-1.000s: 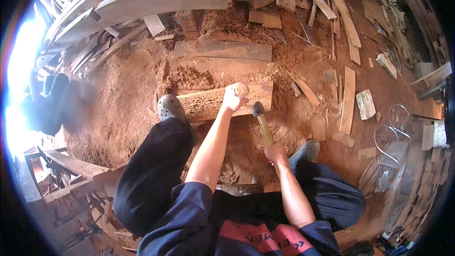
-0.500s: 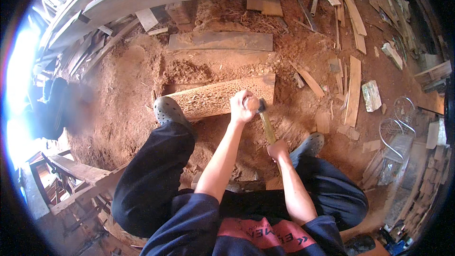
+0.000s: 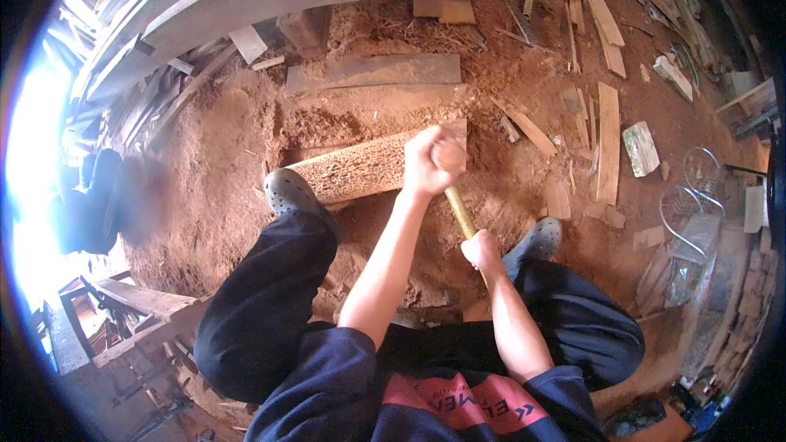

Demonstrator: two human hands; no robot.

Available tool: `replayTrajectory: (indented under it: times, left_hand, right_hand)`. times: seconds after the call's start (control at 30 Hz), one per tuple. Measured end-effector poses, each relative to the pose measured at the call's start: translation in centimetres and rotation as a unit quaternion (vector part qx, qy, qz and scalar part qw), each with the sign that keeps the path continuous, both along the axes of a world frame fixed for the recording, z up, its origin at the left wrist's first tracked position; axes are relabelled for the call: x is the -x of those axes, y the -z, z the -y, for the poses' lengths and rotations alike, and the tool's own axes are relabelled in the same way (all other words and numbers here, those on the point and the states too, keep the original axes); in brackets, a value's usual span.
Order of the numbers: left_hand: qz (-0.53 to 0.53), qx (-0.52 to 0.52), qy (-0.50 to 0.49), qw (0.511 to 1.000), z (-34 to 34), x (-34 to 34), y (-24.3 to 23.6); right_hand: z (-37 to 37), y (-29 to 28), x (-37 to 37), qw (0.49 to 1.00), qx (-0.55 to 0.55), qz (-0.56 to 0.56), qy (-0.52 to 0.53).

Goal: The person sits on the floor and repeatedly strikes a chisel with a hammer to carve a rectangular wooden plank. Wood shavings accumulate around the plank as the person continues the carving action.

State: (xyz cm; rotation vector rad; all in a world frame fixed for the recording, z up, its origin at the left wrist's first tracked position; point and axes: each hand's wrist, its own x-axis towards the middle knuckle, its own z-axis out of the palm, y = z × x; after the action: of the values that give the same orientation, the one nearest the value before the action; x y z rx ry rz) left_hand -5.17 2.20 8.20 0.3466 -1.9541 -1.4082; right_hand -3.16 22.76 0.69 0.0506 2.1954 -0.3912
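A long wooden board (image 3: 352,170), its face covered in gouged marks, lies on the ground ahead of me. My left foot in a grey clog (image 3: 288,191) rests at its left end. Over the board's right part, my left hand (image 3: 423,165) is closed round a tool with a round wooden handle end (image 3: 448,155); its lower part is hidden, and the hand is a little blurred. My right hand (image 3: 483,250) grips the yellowish handle of a hammer (image 3: 463,214). The hammer's head is hidden by the left hand and the tool it holds.
A grey plank (image 3: 372,72) lies beyond the board. Long beams (image 3: 254,2) are stacked at the far left. Wood strips (image 3: 607,143), a pale block (image 3: 640,149) and a wire rack (image 3: 694,217) are on the right. A dark, blurred shape (image 3: 94,200) stands at the left.
My left hand has moved slightly right and farther out along the board. The dark hammer head seen earlier beside it is now hidden. The right hand has risen slightly.
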Motion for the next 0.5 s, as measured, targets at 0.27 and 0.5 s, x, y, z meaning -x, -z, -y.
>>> replayTrajectory:
  times: [0.27, 0.5]
  left_hand:
    - [-0.002, -0.27, -0.039, 0.962, 4.2, -1.5, 3.2]
    - [0.001, -0.266, -0.004, 0.964, 3.7, -0.4, 3.9]
  right_hand:
    - [-1.6, 1.9, -0.5, 0.992, 0.126, 0.018, -0.009]
    - [-2.2, 2.8, -0.3, 0.991, 0.131, 0.022, 0.008]
